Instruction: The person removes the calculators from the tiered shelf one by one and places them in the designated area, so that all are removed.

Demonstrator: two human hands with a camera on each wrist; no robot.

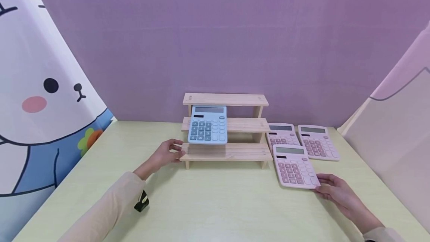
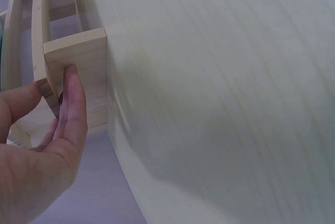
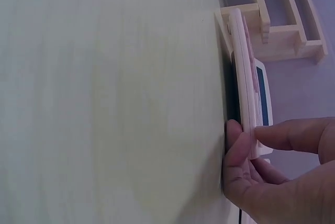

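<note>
Seemingly mid-pickup, the right hand [image 1: 339, 196] pinches a pink calculator [image 1: 295, 167], 2 others [image 1: 318, 143] beyond it; the left hand [image 1: 165, 153] grips the wooden stand [image 1: 231, 152]; level lifting seems needed next.

The left arm [image 1: 107, 204] stretches forward and inward from the lower left, its pale sleeve stopping short of the bare left wrist [image 1: 143, 170]; the left hand [image 1: 164, 154] grips, thumb [image 2: 21, 103] set opposite the fingers [image 2: 76, 106]. The right wrist [image 1: 366, 220] slants inward from the lower right, little of that arm showing; the right hand [image 1: 340, 195] pinches between thumb and bent fingers. The hands are well apart, the left one farther forward.
</note>
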